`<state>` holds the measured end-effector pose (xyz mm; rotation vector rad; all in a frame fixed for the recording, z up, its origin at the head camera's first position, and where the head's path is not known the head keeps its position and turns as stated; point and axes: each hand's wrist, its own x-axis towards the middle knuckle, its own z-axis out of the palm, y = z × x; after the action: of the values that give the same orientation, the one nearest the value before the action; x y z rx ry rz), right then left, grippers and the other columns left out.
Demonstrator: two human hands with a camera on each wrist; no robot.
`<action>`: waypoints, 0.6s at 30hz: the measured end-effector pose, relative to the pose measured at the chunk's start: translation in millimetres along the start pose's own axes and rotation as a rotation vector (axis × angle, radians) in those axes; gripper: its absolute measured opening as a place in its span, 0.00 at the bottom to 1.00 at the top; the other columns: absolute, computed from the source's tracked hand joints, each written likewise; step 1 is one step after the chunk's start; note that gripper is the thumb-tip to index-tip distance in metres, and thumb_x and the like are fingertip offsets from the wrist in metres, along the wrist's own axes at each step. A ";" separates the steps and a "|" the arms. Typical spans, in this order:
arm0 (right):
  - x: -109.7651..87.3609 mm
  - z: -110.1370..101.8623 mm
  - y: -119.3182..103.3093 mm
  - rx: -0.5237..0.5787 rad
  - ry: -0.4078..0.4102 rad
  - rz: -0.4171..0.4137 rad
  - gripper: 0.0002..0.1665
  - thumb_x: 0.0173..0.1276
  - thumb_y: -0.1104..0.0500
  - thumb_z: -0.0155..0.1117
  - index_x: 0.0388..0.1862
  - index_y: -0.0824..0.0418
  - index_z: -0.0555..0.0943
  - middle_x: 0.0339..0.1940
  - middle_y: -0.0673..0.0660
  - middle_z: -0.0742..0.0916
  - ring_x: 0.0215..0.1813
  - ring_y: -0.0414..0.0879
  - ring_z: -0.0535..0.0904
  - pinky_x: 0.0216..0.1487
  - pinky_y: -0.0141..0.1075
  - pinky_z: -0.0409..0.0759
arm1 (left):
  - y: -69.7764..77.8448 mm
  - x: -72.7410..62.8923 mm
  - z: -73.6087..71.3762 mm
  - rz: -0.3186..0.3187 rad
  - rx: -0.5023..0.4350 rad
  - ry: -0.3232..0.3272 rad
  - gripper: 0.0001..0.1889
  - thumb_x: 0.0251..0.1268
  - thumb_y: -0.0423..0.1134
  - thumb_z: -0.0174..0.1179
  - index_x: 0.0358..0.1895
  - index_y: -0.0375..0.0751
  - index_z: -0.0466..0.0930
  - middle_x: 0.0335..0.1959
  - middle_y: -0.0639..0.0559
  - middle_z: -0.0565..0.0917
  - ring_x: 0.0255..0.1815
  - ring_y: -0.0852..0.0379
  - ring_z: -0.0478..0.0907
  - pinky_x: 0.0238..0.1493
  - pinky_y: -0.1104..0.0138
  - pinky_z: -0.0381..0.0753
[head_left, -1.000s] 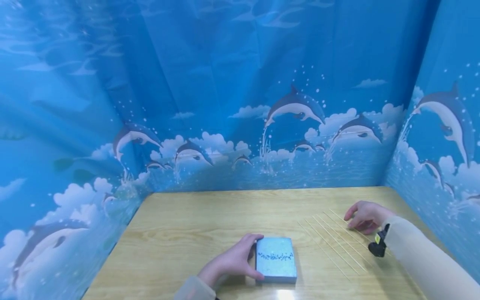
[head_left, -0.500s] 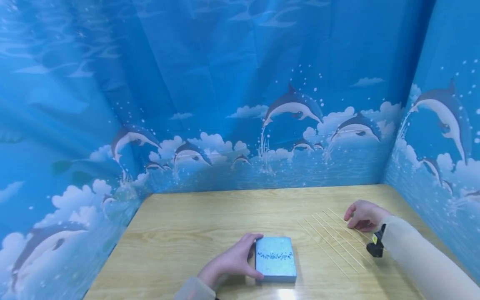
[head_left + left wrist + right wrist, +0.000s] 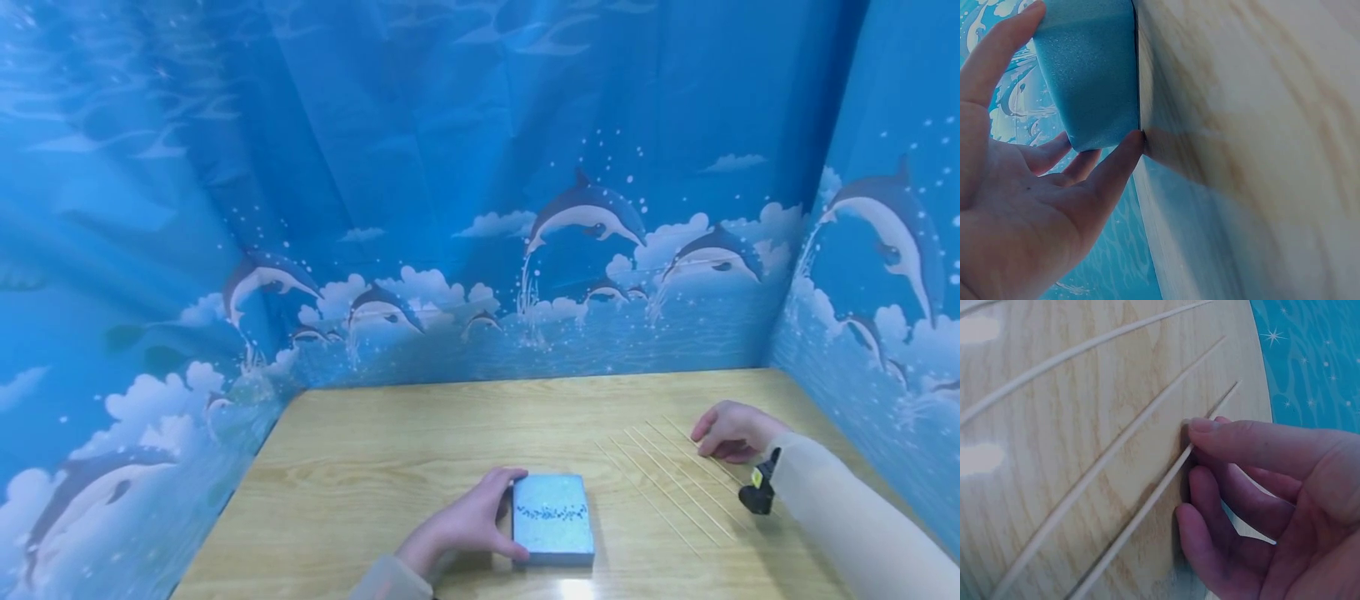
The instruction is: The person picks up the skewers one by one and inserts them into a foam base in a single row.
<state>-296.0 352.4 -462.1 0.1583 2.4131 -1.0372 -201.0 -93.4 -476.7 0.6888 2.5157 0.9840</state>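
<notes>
A light blue block (image 3: 552, 517), foam-like with a dark speckled band across its top, lies flat on the wooden table. My left hand (image 3: 468, 521) holds its left side, thumb at the near edge and fingers at the far edge. From the left wrist view, the fingers bracket the blue block (image 3: 1088, 75) near the table surface. Further right, my right hand (image 3: 733, 432) is over the rightmost of several thin wooden sticks. In the right wrist view, thumb and forefinger of the right hand (image 3: 1260, 494) pinch that wooden stick (image 3: 1141, 510) close to the tabletop.
Other thin wooden sticks (image 3: 675, 475) lie slanted and roughly parallel between the block and my right hand. The wooden tabletop (image 3: 375, 450) meets a blue dolphin-print curtain (image 3: 420, 183) at its back and sides. A black camera (image 3: 757, 492) sits on my right wrist.
The rightmost stick has shifted slightly to the right, and my right fingers have closed on it. My left hand and the blue block stay in place.
</notes>
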 end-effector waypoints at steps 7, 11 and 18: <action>-0.1 -4.7 1.7 0.048 -0.013 -0.001 0.20 0.53 0.67 0.72 0.47 0.69 0.80 0.20 0.50 0.82 0.24 0.39 0.78 0.28 0.31 0.82 | -0.6 0.0 -0.9 0.005 -0.005 0.001 0.58 0.37 0.49 0.81 0.75 0.42 0.57 0.74 0.43 0.64 0.73 0.45 0.65 0.76 0.54 0.65; -1.9 -6.9 -1.1 0.075 -0.019 -0.011 0.20 0.54 0.68 0.71 0.47 0.70 0.79 0.20 0.50 0.82 0.23 0.39 0.78 0.27 0.30 0.82 | -0.6 0.2 -1.5 0.007 -0.011 0.003 0.58 0.37 0.48 0.81 0.75 0.42 0.57 0.74 0.43 0.64 0.73 0.46 0.64 0.76 0.54 0.64; -4.1 -7.2 -9.0 0.073 -0.008 -0.040 0.24 0.54 0.69 0.69 0.51 0.73 0.77 0.18 0.50 0.80 0.21 0.38 0.77 0.24 0.29 0.81 | -0.5 1.9 -0.2 -0.012 -0.014 0.008 0.58 0.35 0.49 0.82 0.75 0.42 0.58 0.74 0.44 0.64 0.73 0.47 0.66 0.75 0.54 0.66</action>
<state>-298.0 351.5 -450.1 0.1311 2.3810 -1.1429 -202.7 -92.8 -477.2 0.6658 2.5148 1.0010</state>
